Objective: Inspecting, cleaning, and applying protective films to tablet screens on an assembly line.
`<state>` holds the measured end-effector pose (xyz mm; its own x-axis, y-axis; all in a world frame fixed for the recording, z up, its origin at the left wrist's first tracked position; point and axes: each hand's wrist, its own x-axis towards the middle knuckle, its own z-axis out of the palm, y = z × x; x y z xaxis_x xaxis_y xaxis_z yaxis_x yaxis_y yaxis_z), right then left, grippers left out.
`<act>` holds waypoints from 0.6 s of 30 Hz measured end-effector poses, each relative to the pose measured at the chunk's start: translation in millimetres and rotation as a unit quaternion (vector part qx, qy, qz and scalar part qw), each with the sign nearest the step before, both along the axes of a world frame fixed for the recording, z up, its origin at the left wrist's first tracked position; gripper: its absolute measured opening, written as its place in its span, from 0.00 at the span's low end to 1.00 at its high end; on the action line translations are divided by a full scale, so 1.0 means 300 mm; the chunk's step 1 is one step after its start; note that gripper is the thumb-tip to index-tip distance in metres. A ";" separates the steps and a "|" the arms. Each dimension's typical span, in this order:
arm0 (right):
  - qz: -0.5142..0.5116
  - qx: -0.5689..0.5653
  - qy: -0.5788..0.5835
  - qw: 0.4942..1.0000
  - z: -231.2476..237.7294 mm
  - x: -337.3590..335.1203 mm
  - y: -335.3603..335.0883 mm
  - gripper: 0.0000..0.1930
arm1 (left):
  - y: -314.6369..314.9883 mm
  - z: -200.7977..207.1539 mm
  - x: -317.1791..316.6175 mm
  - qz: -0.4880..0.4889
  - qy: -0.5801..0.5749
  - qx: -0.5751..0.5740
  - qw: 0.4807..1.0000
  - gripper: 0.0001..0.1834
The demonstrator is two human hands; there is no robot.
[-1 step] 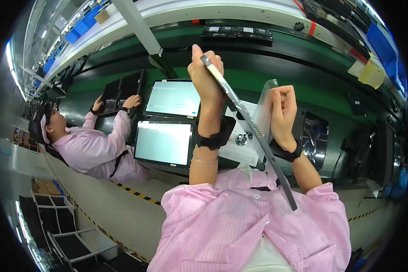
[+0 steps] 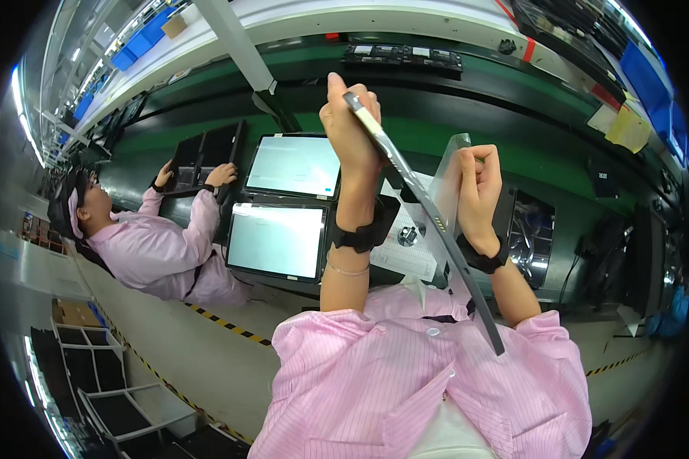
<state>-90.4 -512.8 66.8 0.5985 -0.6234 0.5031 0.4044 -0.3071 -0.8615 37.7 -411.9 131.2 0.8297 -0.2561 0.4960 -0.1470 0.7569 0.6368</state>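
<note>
L hand (image 2: 351, 130) fingers curled at top end of edge-on tablet (image 2: 445, 232), prob. to steady it; R hand (image 2: 478, 183), right of tablet, pinching clear film (image 2: 445, 182), prob. for tension.

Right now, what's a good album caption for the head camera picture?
Left hand holds a thin slab edge-on; right hand pinches clear film; two lit screens lie nearby.

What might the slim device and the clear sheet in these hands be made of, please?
The slim device has a dark grey edge with a dull sheen, suggesting matt metal, though coated plastic is possible. The clear sheet looks like thin, glossy plastic film: the background shows through it and its surface catches the light.
</note>
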 end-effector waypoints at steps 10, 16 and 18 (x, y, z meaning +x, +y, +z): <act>-0.003 0.036 0.055 0.998 -0.064 0.054 0.003 0.09 | 0.064 0.064 -0.033 0.062 -0.067 0.047 0.995 0.33; 0.042 0.058 -0.029 0.997 -0.001 0.048 -0.042 0.08 | 0.105 0.010 0.075 -0.117 -0.162 -0.123 0.972 0.36; 0.096 0.020 -0.038 0.994 0.155 0.044 0.006 0.08 | 0.218 0.028 0.186 -0.242 -0.374 -0.152 0.882 0.32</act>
<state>-77.2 -511.1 113.3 0.6697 -0.5217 0.5286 0.5166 -0.1840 -0.8362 93.4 -346.4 139.6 0.0716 -0.2522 0.9650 -0.0518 0.9653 0.2561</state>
